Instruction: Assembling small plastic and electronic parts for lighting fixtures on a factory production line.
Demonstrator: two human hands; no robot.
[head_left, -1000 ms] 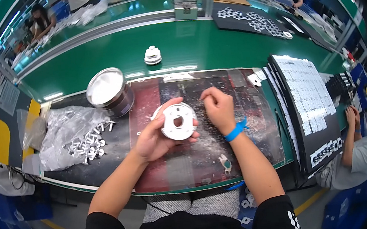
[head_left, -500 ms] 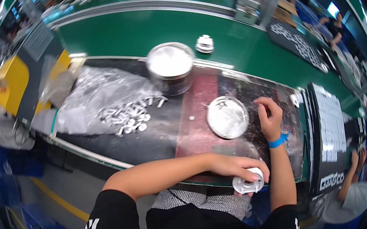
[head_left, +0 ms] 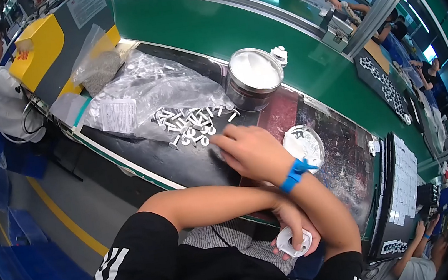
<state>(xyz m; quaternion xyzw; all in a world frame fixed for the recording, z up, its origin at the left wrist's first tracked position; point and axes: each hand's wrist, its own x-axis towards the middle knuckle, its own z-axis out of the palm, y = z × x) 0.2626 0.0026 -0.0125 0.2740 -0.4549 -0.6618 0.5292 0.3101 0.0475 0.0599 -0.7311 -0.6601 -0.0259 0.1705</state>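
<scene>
My left hand (head_left: 294,225), low on the right by my lap, grips a round white plastic part (head_left: 294,242) with an opening in its middle, the thumb lying over it. Crossing above that arm, my right hand (head_left: 250,150) with a blue wristband (head_left: 299,174) reaches left over the dark tabletop. Its fingers are bent and a little apart, and I see nothing between them. Just beyond its fingertips lies a heap of white plastic pins (head_left: 191,126) with round flanged heads. They spill from a large clear plastic bag (head_left: 156,87) with a paper label.
A metal tin (head_left: 254,77) with a white top surface stands behind the pins. To its right a shallow round white dish (head_left: 304,147) sits partly behind my right forearm. A green conveyor (head_left: 192,18) runs along the back. Black trays (head_left: 401,191) stand at right; people sit nearby.
My right hand has moved left, from beside the dish to the pin heap, and now crosses over my left forearm. The left hand still holds the white part, slightly lower. The view has shifted.
</scene>
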